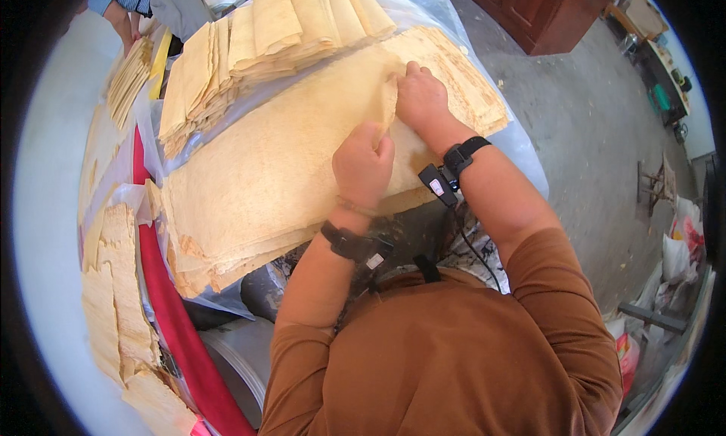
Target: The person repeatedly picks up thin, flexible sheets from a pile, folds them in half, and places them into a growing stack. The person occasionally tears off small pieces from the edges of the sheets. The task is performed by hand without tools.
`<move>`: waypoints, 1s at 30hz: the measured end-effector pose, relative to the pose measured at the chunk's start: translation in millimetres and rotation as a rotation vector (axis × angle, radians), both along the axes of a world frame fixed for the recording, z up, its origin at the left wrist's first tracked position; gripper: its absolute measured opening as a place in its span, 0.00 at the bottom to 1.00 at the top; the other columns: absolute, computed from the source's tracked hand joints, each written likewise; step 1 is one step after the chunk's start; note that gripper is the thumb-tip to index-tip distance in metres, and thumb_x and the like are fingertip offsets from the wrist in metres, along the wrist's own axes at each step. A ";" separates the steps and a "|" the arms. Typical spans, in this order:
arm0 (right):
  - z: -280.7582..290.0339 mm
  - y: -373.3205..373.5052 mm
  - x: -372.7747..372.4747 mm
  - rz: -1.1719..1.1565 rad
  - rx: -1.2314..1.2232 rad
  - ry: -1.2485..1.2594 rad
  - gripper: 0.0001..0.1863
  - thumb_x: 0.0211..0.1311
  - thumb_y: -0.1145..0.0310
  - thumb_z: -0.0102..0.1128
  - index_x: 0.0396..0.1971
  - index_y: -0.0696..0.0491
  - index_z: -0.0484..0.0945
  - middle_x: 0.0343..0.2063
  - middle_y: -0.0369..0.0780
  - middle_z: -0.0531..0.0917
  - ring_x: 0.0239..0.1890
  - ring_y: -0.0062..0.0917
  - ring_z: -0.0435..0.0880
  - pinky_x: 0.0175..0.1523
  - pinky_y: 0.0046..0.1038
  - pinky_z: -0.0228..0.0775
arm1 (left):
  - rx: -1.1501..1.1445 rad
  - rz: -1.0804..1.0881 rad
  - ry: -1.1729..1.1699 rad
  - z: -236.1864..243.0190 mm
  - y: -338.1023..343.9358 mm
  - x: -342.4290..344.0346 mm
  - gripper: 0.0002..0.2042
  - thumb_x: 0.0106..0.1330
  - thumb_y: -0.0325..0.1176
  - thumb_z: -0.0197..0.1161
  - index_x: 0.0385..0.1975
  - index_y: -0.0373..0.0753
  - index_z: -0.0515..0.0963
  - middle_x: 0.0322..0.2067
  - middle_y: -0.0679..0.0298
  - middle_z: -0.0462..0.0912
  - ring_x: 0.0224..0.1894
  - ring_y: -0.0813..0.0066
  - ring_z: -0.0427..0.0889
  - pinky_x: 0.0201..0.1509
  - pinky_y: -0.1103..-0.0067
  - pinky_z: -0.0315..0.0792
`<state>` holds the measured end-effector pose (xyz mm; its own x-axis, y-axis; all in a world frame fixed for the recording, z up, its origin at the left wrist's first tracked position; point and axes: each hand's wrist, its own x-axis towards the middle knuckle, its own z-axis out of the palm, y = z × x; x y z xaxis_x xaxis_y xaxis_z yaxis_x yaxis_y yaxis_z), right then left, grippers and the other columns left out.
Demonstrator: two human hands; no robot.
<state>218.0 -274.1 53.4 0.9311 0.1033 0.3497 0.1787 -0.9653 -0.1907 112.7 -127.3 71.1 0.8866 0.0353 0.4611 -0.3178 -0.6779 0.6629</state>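
A wide stack of thin, pale yellow sheets (280, 148) with ragged edges, looking like dried tofu skin, lies on the table before me. Over its right part, my left hand (363, 164) is closed on a raised, folded strip of thin sheet (389, 107). My right hand (422, 97) is closed at the upper end of the same strip, a little farther away. Whether the strip is still joined to the stack I cannot tell. Both wrists carry black straps with small devices.
Folded sheets (265, 27) lie in rows behind the stack, on plastic film (529, 156). A red strip (162, 285) runs along the left, beside torn sheet pieces (121, 300). Another person's hand (128, 31) touches a small pile (128, 80) at far left. A brown cabinet (529, 12) stands far right.
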 end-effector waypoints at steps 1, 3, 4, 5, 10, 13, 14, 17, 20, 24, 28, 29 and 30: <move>0.4 -1.6 0.5 0.003 0.027 -0.019 0.13 0.66 0.65 0.53 0.37 0.48 0.88 0.41 0.42 0.81 0.46 0.38 0.83 0.50 0.41 0.77 | -0.037 0.014 -0.020 -0.6 0.4 -0.7 0.06 0.64 0.34 0.65 0.36 0.39 0.82 0.25 0.54 0.82 0.26 0.56 0.82 0.32 0.69 0.75; 5.5 -5.8 2.8 -0.057 0.233 0.022 0.12 0.65 0.61 0.57 0.40 0.46 0.89 0.41 0.41 0.84 0.46 0.37 0.84 0.49 0.38 0.78 | -0.114 0.020 -0.058 -3.0 0.9 -1.8 0.06 0.64 0.34 0.65 0.36 0.39 0.83 0.25 0.55 0.82 0.26 0.57 0.82 0.32 0.70 0.75; 9.4 -6.6 4.1 -0.113 0.333 0.117 0.12 0.65 0.59 0.60 0.41 0.44 0.89 0.42 0.40 0.85 0.46 0.37 0.85 0.48 0.36 0.78 | -0.092 0.008 -0.042 -4.5 1.5 -2.2 0.06 0.64 0.33 0.66 0.36 0.40 0.83 0.26 0.55 0.82 0.27 0.56 0.82 0.33 0.70 0.75; 15.9 -9.2 9.0 -0.111 0.394 0.176 0.15 0.65 0.54 0.60 0.42 0.45 0.89 0.42 0.40 0.86 0.45 0.36 0.86 0.49 0.37 0.78 | -0.077 -0.008 -0.042 -6.3 2.3 -2.6 0.06 0.63 0.33 0.66 0.37 0.40 0.83 0.26 0.55 0.83 0.28 0.56 0.83 0.33 0.70 0.76; 34.0 -4.5 36.4 -0.216 0.453 0.511 0.27 0.61 0.37 0.61 0.39 0.48 0.89 0.40 0.42 0.90 0.44 0.35 0.88 0.50 0.39 0.76 | 0.083 -0.141 -0.076 -16.9 2.9 2.1 0.07 0.61 0.33 0.67 0.37 0.42 0.84 0.31 0.55 0.85 0.32 0.55 0.85 0.37 0.68 0.78; 19.9 2.9 43.6 -0.234 0.314 0.371 0.24 0.58 0.41 0.65 0.36 0.48 0.89 0.34 0.41 0.90 0.40 0.35 0.88 0.48 0.39 0.77 | 0.056 -0.191 -0.057 -22.0 2.8 5.6 0.07 0.61 0.34 0.66 0.38 0.43 0.84 0.32 0.55 0.85 0.34 0.54 0.85 0.39 0.66 0.79; 13.7 3.5 45.6 -0.225 0.378 0.326 0.24 0.58 0.42 0.66 0.36 0.49 0.89 0.33 0.40 0.89 0.39 0.35 0.88 0.46 0.38 0.76 | 0.074 -0.216 -0.058 -22.8 3.1 6.7 0.07 0.61 0.34 0.65 0.38 0.43 0.84 0.31 0.55 0.85 0.34 0.54 0.85 0.39 0.65 0.79; -0.9 4.1 52.3 -0.143 0.581 0.233 0.18 0.60 0.51 0.69 0.32 0.52 0.85 0.24 0.38 0.86 0.29 0.29 0.85 0.37 0.34 0.75 | 0.115 -0.245 0.006 -21.8 6.0 8.3 0.08 0.61 0.34 0.65 0.37 0.42 0.84 0.31 0.55 0.85 0.34 0.52 0.85 0.39 0.64 0.78; -11.5 5.3 52.5 0.016 0.802 0.232 0.14 0.58 0.55 0.70 0.31 0.52 0.85 0.25 0.40 0.86 0.30 0.25 0.85 0.39 0.30 0.75 | 0.093 -0.242 0.080 -18.1 9.1 9.4 0.07 0.62 0.35 0.65 0.37 0.42 0.83 0.31 0.54 0.84 0.34 0.50 0.84 0.38 0.63 0.77; -16.7 7.5 54.8 0.089 1.286 0.295 0.11 0.63 0.62 0.70 0.26 0.50 0.80 0.24 0.31 0.82 0.25 0.15 0.75 0.32 0.23 0.68 | 0.058 -0.260 0.119 -15.4 7.7 10.7 0.07 0.63 0.35 0.65 0.36 0.41 0.83 0.30 0.53 0.83 0.33 0.49 0.83 0.37 0.63 0.77; -9.3 5.4 54.5 0.117 1.483 0.335 0.12 0.64 0.60 0.69 0.27 0.50 0.79 0.25 0.31 0.81 0.24 0.15 0.74 0.31 0.22 0.67 | -0.030 -0.243 0.123 -15.4 8.3 9.3 0.07 0.63 0.35 0.65 0.34 0.40 0.82 0.27 0.52 0.83 0.31 0.49 0.83 0.35 0.64 0.75; -5.8 5.5 53.6 0.114 1.502 0.350 0.13 0.64 0.58 0.69 0.28 0.51 0.80 0.25 0.32 0.81 0.25 0.16 0.75 0.31 0.22 0.68 | -0.071 -0.252 0.149 -16.0 9.2 9.3 0.07 0.64 0.36 0.65 0.33 0.40 0.82 0.27 0.52 0.82 0.31 0.50 0.83 0.35 0.64 0.75; -1.7 5.9 52.7 0.111 1.521 0.367 0.14 0.64 0.57 0.69 0.28 0.51 0.80 0.25 0.32 0.82 0.25 0.16 0.76 0.31 0.22 0.68 | -0.111 -0.256 0.178 -16.7 10.2 9.5 0.07 0.64 0.36 0.65 0.33 0.39 0.81 0.27 0.51 0.82 0.30 0.50 0.83 0.34 0.65 0.75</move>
<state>270.8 -268.1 51.7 0.9975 -0.0511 -0.0494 -0.0395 0.1797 -0.9829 122.2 -117.1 54.4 0.9395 -0.1578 0.3042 -0.3413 -0.5114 0.7887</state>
